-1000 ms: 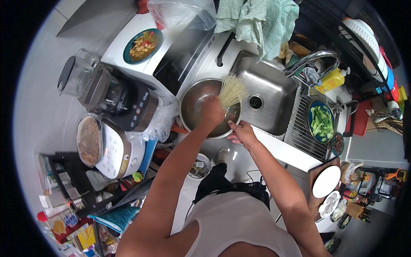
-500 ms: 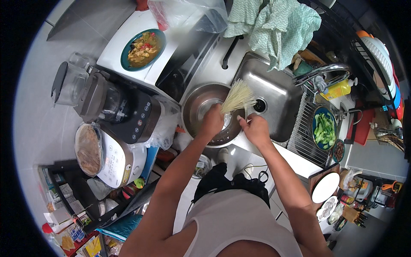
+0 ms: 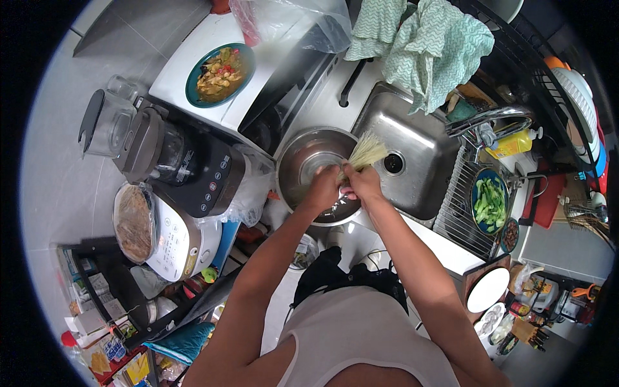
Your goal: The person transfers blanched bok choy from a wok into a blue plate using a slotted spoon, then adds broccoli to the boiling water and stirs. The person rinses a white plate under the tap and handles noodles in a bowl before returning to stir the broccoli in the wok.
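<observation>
Fingers of both hands clench one bundle of pale, thin noodle-like strands (image 3: 366, 152) — the left hand (image 3: 322, 188) and the right hand (image 3: 363, 182) sit touching, fists side by side, over the near-right rim of a steel pot (image 3: 303, 169). The bundle's loose ends fan up and away toward the sink (image 3: 412, 138), so part of it hangs past the pot's edge rather than over its middle.

Largest first: the counter carries a white appliance at its far-left corner with a teal plate of cooked food (image 3: 220, 73) on top. Nearer along the left edge stand a dark blender base (image 3: 187, 168) and a white rice cooker (image 3: 164, 232). The sink fills the right half, and a patterned green cloth (image 3: 438, 45) hangs over its far edge. On the drying rack at the right edge sits a small bowl of green vegetables (image 3: 490, 203).

To handle the bundle well, I judge the fists should shift left until the fanned tips are wholly inside the pot's rim — otherwise loose pieces could drop into the sink. A firm, even grip from both hands should keep the strands together.
</observation>
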Available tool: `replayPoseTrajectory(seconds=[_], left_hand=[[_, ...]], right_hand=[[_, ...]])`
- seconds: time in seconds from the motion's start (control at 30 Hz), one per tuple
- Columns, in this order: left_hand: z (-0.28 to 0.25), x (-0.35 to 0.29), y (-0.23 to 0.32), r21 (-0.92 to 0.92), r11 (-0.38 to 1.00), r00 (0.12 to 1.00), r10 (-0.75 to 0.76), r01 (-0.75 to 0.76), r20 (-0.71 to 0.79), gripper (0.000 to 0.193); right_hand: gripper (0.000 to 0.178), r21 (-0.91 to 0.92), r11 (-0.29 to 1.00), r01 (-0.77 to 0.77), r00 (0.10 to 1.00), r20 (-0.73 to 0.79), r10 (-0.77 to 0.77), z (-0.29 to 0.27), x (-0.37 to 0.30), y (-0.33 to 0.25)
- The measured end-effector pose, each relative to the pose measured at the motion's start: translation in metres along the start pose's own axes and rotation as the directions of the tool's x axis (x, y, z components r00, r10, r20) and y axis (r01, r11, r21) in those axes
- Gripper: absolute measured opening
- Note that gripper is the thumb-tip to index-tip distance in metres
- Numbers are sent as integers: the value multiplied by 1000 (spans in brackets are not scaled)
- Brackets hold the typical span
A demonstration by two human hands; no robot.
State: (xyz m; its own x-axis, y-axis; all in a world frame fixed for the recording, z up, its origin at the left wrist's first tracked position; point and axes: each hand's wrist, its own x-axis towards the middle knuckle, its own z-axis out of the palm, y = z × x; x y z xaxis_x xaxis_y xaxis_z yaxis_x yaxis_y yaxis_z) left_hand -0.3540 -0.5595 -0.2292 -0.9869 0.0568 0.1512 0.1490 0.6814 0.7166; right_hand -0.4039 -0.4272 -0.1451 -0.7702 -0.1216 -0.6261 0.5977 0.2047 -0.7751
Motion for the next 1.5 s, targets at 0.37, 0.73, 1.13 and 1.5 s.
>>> replayPoseTrajectory(seconds=[0.37,0.73,1.13,1.5], left_hand=[[-12,-16,27,420,906,991,-5,-50,131,31],[-38,-28,43,388,920,979,-122,49,166,48],[-56,-33,46,454,891,975,-109,10,193,66],[-42,-28,22,609,793,943,-200,-4,266,43]], right_hand=[[36,-835,346,429,849,241,-470,5,33,7],[31,-914,-6,407,903,403,-150,14,53,-9],[28,-909,75,410,862,359,-358,8,43,-47],[20,-884,98,457,822,377,-427,14,70,-4]])
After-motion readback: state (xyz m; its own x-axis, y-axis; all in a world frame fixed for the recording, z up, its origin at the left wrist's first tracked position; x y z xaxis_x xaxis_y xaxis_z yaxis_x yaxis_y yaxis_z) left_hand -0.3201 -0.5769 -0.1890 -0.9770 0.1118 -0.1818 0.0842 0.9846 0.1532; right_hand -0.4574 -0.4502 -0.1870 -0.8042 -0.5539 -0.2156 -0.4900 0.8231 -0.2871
